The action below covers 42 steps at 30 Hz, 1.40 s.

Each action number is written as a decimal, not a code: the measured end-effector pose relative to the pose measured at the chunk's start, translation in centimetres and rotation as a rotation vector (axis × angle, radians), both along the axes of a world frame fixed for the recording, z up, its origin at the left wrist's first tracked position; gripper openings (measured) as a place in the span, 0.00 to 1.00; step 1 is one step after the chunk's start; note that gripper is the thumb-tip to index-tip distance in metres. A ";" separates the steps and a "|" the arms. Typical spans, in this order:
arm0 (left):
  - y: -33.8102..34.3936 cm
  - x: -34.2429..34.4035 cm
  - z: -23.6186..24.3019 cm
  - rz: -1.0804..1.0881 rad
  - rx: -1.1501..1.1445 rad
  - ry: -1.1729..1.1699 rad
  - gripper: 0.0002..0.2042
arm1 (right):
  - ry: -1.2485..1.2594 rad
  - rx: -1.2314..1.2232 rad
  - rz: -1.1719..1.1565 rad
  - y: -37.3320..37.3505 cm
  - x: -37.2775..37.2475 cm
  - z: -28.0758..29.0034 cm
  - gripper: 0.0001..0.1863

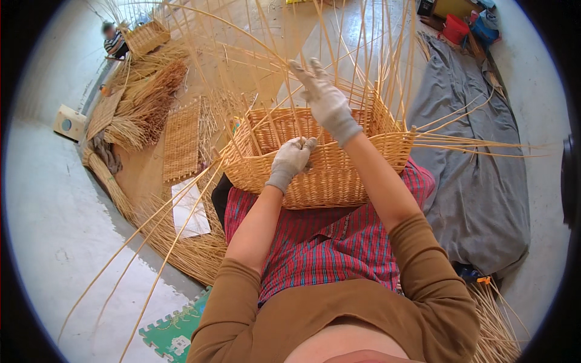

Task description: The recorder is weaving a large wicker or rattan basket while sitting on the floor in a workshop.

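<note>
A rectangular wicker basket [330, 180] of honey-coloured rods rests on my lap, over a red plaid cloth [327, 251]. Long upright rods [363, 45] rise from its far side, and loose ends stick out past both front corners. My left hand [293, 158], in a pale work glove with a grey cuff, is closed over the middle of the near rim. Above the basket my right hand [324, 100], gloved alike, is raised with its fingers stretched and apart. A rod passes close by its fingertips; whether they touch I cannot tell.
Bundles of rods [148, 112] and a flat woven panel [181, 140] lie on the floor at left, near a white sheet [189, 209]. A grey cloth [478, 181] spreads at right, below a red bucket [455, 28]. Another person [114, 41] sits far left.
</note>
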State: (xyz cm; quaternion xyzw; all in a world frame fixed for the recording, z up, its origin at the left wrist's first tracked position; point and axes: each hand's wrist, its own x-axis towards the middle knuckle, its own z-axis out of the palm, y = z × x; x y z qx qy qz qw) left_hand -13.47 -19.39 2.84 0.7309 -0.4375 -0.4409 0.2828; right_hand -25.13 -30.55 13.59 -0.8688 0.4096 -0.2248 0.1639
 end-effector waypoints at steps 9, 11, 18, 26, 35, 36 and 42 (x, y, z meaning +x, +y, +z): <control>-0.1 1.1 -1.4 -0.020 0.026 -0.132 0.31 | -0.686 0.313 0.396 1.1 -3.9 -2.0 0.34; 0.0 1.9 -3.5 0.102 -0.138 -0.263 0.31 | -0.421 -0.255 0.134 0.1 0.7 -0.6 0.33; -0.1 -0.2 1.3 0.171 -0.016 0.211 0.20 | -1.267 0.062 0.049 2.9 -8.7 -11.8 0.18; -3.1 3.3 0.6 0.120 -0.368 -0.051 0.15 | -1.627 0.571 0.102 8.5 -9.7 -8.6 0.14; -0.6 -5.9 4.2 0.302 -0.968 -0.078 0.14 | -1.507 0.612 -0.336 5.3 -17.4 -13.8 0.08; 0.3 -7.5 5.0 0.075 -0.848 0.006 0.14 | -1.445 0.666 -0.411 6.1 -16.8 -12.1 0.10; -4.5 -8.2 -1.2 -0.018 -0.316 -0.153 0.15 | -0.292 -0.327 -0.028 -1.2 -8.4 -2.1 0.32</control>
